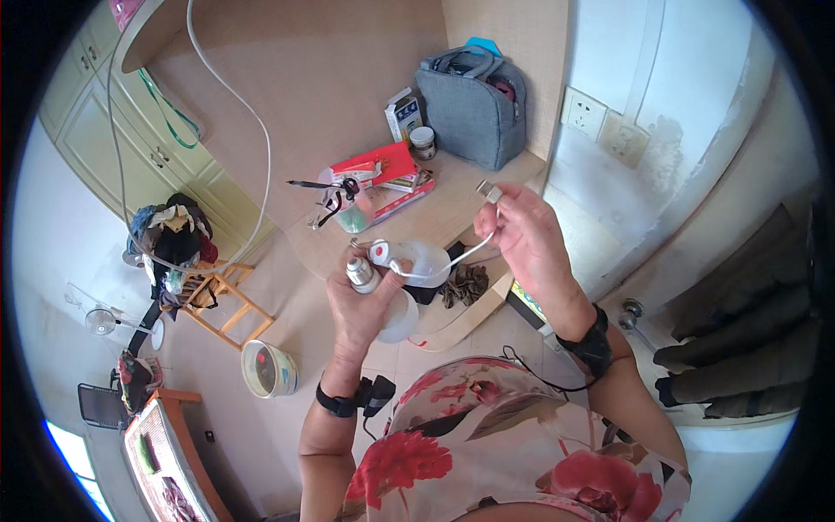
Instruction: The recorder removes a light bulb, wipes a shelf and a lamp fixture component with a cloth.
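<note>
My left hand (355, 307) grips a white light bulb (399, 318) with its metal screw base (358, 269) pointing up and away from me. A white cable (473, 249) loops by the left thumb and runs across to my right hand (528, 231). Between the right thumb and fingers is the cable's metal-ended USB plug (488, 190), held up above the desk. Just past the left hand is a whitish translucent bottle (424, 260) with a red spot on its end; whether the hand touches it cannot be told.
The wooden desk (306, 238) carries a grey fabric bag (470, 111), a red box (385, 163), a small jar (423, 142) and a clear cup (354, 214). A brown cloth (464, 285) lies near its edge. A bucket (269, 370) and a clothes-laden wooden chair (225, 303) stand left. Wall sockets (584, 114) are right.
</note>
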Demonstrator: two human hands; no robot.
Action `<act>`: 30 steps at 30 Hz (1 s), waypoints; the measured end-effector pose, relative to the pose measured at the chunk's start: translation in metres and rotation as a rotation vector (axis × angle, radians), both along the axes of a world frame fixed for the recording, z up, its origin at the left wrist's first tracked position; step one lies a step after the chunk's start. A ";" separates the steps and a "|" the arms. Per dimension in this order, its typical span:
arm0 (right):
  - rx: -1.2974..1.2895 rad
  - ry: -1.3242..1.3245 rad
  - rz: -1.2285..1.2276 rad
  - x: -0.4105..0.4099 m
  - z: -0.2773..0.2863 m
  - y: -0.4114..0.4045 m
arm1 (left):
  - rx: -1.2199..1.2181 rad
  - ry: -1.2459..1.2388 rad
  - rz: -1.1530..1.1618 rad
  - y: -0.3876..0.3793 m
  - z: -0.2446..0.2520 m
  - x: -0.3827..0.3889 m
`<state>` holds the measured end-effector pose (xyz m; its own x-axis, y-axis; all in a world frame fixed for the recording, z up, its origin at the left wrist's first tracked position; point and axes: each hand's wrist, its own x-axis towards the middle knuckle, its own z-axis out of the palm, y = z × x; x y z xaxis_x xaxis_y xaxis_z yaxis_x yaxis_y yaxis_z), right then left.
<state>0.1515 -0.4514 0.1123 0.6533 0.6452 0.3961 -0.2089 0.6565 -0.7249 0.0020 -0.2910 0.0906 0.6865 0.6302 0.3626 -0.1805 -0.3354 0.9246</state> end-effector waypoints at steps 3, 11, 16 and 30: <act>0.060 -0.017 -0.065 0.010 0.005 -0.005 | -0.004 -0.020 -0.004 0.003 0.011 0.010; 0.095 -0.026 -0.156 0.033 0.002 -0.020 | 0.069 0.021 0.018 -0.003 0.019 0.034; 0.059 0.031 -0.191 0.048 0.004 -0.018 | 0.095 0.084 0.071 -0.001 0.013 0.055; -0.087 0.249 -0.310 0.135 -0.051 0.013 | 0.402 0.269 0.348 0.005 0.007 0.157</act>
<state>0.2861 -0.4384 0.0608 0.8911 0.4268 0.1540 -0.1870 0.6547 -0.7324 0.1589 -0.2863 0.0974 0.5649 0.6844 0.4609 0.2262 -0.6657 0.7112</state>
